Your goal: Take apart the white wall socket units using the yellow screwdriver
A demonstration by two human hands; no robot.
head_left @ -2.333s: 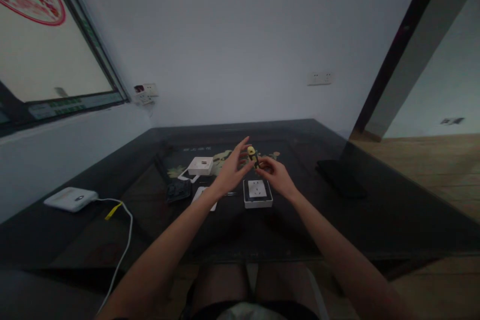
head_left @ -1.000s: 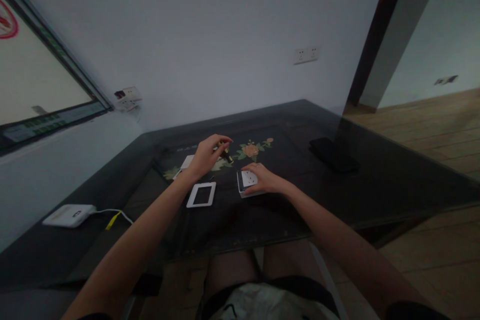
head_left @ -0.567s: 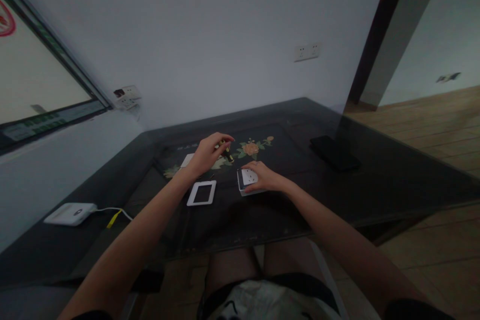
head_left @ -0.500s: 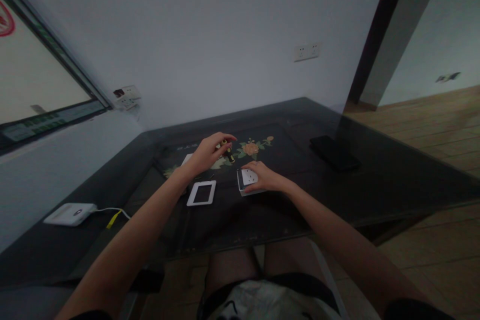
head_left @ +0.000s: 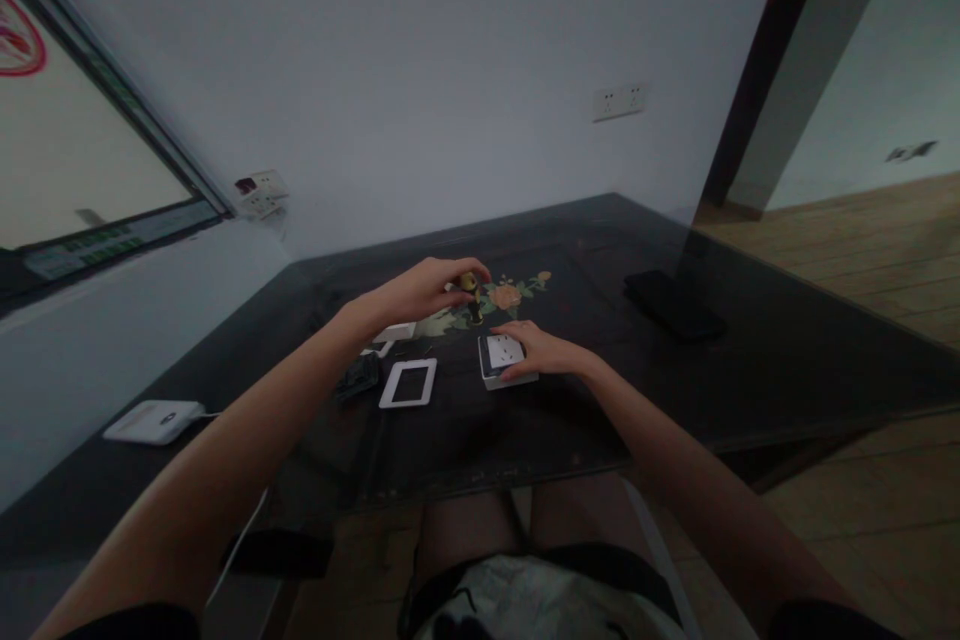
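Note:
My left hand [head_left: 439, 287] is closed around a short yellow and black screwdriver [head_left: 475, 308], held upright with its black part downward, above the table. My right hand [head_left: 551, 352] grips a white wall socket [head_left: 504, 350], seated in a white box that rests on the table, with the thumb on the near side and fingers on the far side. The screwdriver is beyond the socket and apart from it. Left of the socket lies a white rectangular cover frame [head_left: 387, 397] with an open middle.
Small screws [head_left: 428, 351] and other white parts [head_left: 397, 331] lie beyond the frame. A dark object [head_left: 360, 375] sits beside my left forearm. A white device with a cable [head_left: 154, 422] is at the left, and a black flat case [head_left: 675, 305] at the right of the dark table [head_left: 585, 430].
My left hand has moved right with the screwdriver, which now stands more upright. My right hand still holds the socket. The whole view has shifted slightly.

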